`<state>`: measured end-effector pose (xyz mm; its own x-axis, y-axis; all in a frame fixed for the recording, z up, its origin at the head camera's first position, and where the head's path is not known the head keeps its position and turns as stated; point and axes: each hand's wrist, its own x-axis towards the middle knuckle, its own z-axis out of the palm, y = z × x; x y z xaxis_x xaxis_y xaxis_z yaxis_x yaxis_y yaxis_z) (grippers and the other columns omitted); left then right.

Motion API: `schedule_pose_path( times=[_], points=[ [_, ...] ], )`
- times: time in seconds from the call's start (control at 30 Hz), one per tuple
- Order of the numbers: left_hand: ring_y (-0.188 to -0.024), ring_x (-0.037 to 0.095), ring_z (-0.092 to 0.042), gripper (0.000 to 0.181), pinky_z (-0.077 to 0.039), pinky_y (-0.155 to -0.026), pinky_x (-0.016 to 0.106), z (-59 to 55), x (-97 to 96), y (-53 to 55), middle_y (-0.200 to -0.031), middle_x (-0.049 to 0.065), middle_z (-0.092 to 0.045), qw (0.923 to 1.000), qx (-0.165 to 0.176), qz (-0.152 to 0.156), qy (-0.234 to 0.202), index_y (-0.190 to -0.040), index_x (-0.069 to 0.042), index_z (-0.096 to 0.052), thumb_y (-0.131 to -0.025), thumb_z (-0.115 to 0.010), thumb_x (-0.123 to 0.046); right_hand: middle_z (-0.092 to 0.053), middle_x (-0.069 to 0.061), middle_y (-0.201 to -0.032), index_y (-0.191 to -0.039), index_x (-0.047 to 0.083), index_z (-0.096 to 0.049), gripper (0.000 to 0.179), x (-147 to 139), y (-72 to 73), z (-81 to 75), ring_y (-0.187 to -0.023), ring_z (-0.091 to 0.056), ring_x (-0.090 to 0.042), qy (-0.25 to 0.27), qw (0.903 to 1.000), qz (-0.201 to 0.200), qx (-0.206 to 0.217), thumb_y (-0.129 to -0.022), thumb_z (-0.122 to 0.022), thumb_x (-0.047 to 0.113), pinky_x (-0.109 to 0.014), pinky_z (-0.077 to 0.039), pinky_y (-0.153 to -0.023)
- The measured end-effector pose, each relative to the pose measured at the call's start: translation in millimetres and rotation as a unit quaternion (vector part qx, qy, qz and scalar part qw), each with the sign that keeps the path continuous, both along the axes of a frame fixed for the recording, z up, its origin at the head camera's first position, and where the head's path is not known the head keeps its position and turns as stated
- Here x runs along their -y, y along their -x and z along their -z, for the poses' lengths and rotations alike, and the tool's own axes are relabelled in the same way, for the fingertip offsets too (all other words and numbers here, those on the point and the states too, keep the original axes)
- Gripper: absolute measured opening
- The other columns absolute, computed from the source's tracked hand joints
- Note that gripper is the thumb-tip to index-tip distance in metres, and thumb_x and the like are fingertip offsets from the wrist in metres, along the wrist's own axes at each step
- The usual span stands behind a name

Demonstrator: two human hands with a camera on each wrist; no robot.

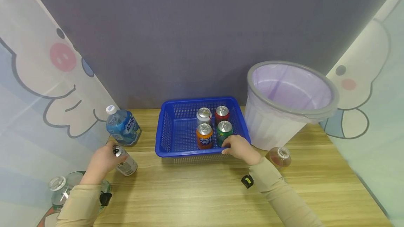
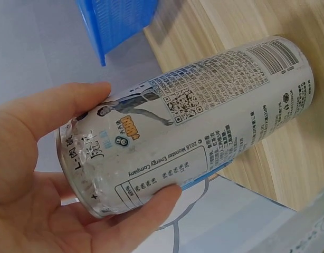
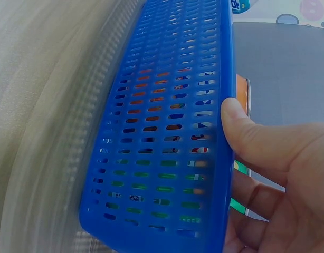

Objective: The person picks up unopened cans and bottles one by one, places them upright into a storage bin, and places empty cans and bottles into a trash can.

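My left hand [image 1: 101, 160] grips a white Monster energy drink can [image 1: 127, 167] by its top end. The can leans over the table at the left; its printed side and barcode [image 2: 274, 55] show in the left wrist view. At the front right of a blue plastic basket [image 1: 181, 153], my right hand [image 1: 240, 148] pinches the rim. Its thumb [image 3: 236, 112] lies on the outside of the rim, the other fingers inside beside a green can [image 1: 222, 138]. Also standing in the basket are an orange can [image 1: 204, 141], a red can [image 1: 222, 115] and a silver-white can [image 1: 203, 119].
Right of the basket stands a tall white bin [image 1: 265, 129] with a purple liner. A clear bottle [image 1: 278, 159] of brownish liquid is near my right forearm. Behind the left hand is a blue-liquid bottle [image 1: 123, 130]; clear bottles [image 1: 61, 193] stand by the left sleeve.
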<state>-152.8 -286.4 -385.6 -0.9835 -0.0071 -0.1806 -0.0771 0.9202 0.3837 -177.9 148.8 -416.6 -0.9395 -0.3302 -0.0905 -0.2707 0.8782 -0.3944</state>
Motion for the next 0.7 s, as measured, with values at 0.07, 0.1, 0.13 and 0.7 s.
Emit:
schedule_pose_path(
  times=[0.07,0.1,0.13,0.7],
  points=[
    [-0.084,0.043,-0.061,0.062,-0.050,-0.068,0.051,0.5,-0.1,0.1,-0.098,0.033,-0.060,1.0000,-0.002,0.000,0.000,-0.117,0.018,-0.044,-0.081,-0.070,-0.027,-0.072,-0.001,-0.089,-0.088,0.011,-0.075,0.016,0.2,0.0,-0.4,-0.091,-0.066,-0.025,0.000,1.0000,0.001,0.002,-0.077,-0.077,0.022,-0.041,-0.051,-0.082],
    [-0.084,0.043,-0.061,0.063,-0.050,-0.068,0.051,0.9,0.0,0.2,-0.098,0.033,-0.060,1.0000,-0.003,0.000,0.000,-0.117,0.018,-0.044,-0.081,-0.070,-0.026,-0.072,-0.001,-0.089,-0.088,0.011,-0.075,0.016,0.2,0.1,-0.4,-0.091,-0.066,-0.025,0.000,1.0000,0.001,0.002,-0.077,-0.077,0.022,-0.041,-0.052,-0.082],
    [-0.084,0.043,-0.061,0.063,-0.050,-0.068,0.051,1.3,0.2,0.4,-0.098,0.033,-0.060,1.0000,-0.004,0.000,0.000,-0.117,0.018,-0.044,-0.081,-0.070,-0.026,-0.072,-0.001,-0.089,-0.088,0.011,-0.075,0.016,0.2,0.2,-0.5,-0.091,-0.066,-0.025,0.000,1.0000,0.001,0.003,-0.077,-0.077,0.022,-0.041,-0.052,-0.082],
    [-0.088,0.049,-0.059,0.072,-0.050,-0.070,0.054,0.2,-2.8,-1.0,-0.103,0.038,-0.057,0.9999,0.003,-0.006,0.011,-0.123,0.019,-0.039,-0.081,-0.071,-0.029,-0.072,0.000,-0.090,-0.089,0.010,-0.075,0.017,0.0,0.7,-1.1,-0.093,-0.065,-0.026,-0.002,1.0000,0.000,0.008,-0.077,-0.077,0.022,-0.042,-0.051,-0.084]
  ],
)
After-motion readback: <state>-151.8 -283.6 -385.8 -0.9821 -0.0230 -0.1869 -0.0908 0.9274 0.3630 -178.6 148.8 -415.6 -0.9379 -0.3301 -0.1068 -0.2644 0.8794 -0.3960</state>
